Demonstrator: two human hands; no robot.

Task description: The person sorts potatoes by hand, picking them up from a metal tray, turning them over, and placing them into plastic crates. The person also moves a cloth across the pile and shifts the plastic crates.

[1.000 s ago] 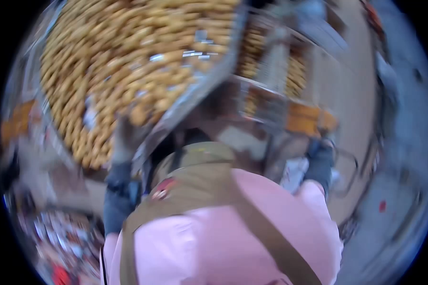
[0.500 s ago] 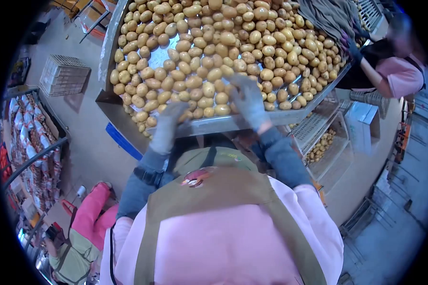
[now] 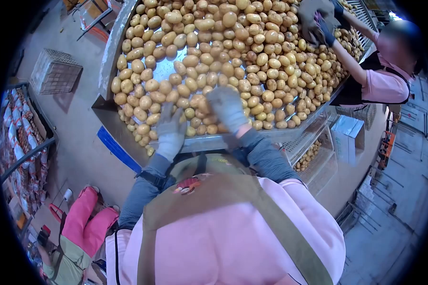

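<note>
Many potatoes (image 3: 271, 61) lie on a metal sorting table (image 3: 204, 142) with a raised rim. My left hand (image 3: 170, 128), in a pale glove, rests on the potatoes by the near rim, its fingers spread and pointing away from me. My right hand (image 3: 227, 109), gloved too, lies over potatoes right of it, slightly blurred. Its fingertips are bent down among them, and whether it grips one is not visible. Bare metal (image 3: 164, 70) shows between potatoes beyond my left hand.
A co-worker (image 3: 385, 71) leans over the table's right side with a dark cloth (image 3: 311, 21). A white crate (image 3: 57, 71) stands on the floor at left, bagged goods (image 3: 26, 147) below it. Another person (image 3: 85, 223) is at lower left. Crates (image 3: 314, 152) stand under the table.
My left hand has flattened onto the potatoes with fingers spread. My right hand has shifted left, closer to it. The co-worker's hands and cloth have moved left and away over the potatoes.
</note>
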